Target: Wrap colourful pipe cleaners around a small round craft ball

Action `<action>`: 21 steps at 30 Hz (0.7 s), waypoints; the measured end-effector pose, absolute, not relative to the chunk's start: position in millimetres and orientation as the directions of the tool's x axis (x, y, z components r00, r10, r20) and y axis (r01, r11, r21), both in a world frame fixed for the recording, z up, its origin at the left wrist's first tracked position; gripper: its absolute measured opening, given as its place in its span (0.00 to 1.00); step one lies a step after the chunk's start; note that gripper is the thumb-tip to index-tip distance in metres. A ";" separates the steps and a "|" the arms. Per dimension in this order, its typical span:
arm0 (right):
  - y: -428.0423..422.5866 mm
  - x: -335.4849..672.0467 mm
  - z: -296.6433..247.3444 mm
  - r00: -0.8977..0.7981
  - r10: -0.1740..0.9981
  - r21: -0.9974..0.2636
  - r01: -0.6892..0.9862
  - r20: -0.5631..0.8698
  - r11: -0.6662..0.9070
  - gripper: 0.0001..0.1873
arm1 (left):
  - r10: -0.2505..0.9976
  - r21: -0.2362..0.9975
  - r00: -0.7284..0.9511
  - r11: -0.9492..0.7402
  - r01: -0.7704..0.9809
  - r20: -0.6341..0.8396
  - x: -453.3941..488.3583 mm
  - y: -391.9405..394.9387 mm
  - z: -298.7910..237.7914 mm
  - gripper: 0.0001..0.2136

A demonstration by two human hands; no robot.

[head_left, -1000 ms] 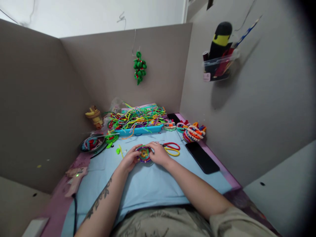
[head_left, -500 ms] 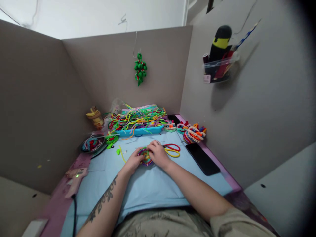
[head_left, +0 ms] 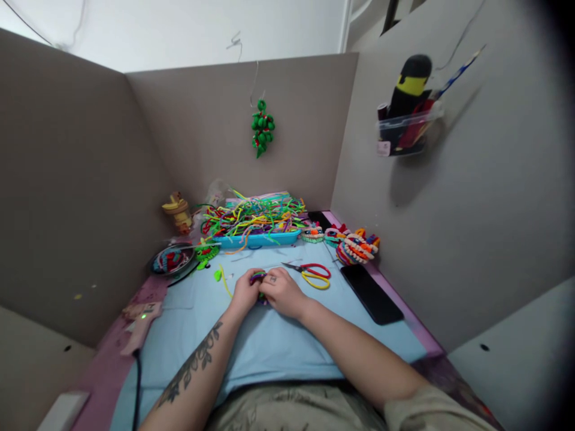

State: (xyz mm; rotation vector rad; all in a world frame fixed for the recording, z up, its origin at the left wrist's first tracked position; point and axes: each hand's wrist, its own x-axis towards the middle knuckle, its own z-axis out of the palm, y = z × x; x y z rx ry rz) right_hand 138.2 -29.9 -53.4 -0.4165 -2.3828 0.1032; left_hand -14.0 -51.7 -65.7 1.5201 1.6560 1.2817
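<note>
Left hand (head_left: 245, 293), right hand (head_left: 283, 292): both gripping coil (head_left: 257, 278) (mostly hidden between them); scissors (head_left: 318, 276) just right of right hand, phone (head_left: 372, 294) farther right

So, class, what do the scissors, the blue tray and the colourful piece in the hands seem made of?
Scissors: probably metal blades, dark and slim; the smooth red and yellow handles look like plastic.
Blue tray: likely plastic, given its even colour and slight sheen.
Colourful piece: perhaps fuzzy craft stems, by its coloured bands; mostly hidden.
</note>
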 end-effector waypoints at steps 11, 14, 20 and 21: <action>-22.0 142.5 -49.3 -0.424 0.685 -0.709 0.131 0.592 0.693 0.15 | 0.800 0.646 -0.084 -0.413 0.642 0.595 -9.7 -66.6 -54.7 0.19; -20.3 142.6 -51.2 -0.431 0.734 -0.787 0.081 0.526 0.612 0.19 | 0.759 0.597 0.038 -0.541 0.592 0.650 -9.9 -71.4 -49.6 0.20; -4.3 153.9 -51.5 -0.406 0.709 -0.774 0.007 0.576 0.633 0.22 | 0.906 0.908 0.182 -0.404 0.110 0.382 -6.1 -73.8 -45.6 0.30; -2.5 155.7 -51.0 -0.413 0.693 -0.764 -0.009 0.591 0.646 0.22 | 0.928 0.941 0.177 -0.338 0.026 0.328 -5.0 -73.0 -46.5 0.31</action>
